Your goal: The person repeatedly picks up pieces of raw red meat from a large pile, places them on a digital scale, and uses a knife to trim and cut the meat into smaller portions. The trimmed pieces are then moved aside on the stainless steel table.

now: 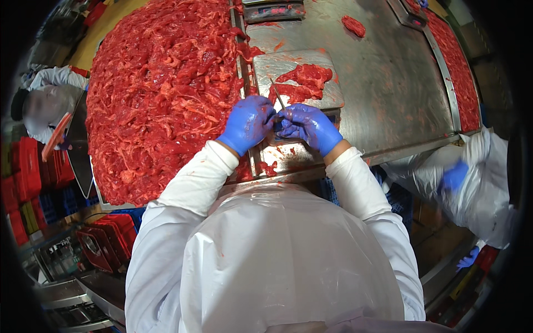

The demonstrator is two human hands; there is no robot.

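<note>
My right hand (312,125), in a blue glove, is closed around a knife (276,91) whose thin blade points up and slightly left. Close beside it, my left hand (247,123), also blue-gloved, has its fingers curled in; whether anything sits inside them is hidden. Just beyond both hands, pieces of red meat (308,75) lie on the square metal plate of a scale (265,67). The blade's tip reaches over that plate, next to the meat. A large heap of red meat strips (161,105) fills the area left of my left hand.
Across the steel table (388,77) lies a lone meat piece (353,26), and another scale (273,11) stands at the back. More meat fills a tray (456,66) at the far right. Co-workers are at left and right. Red crates (105,241) stand at lower left.
</note>
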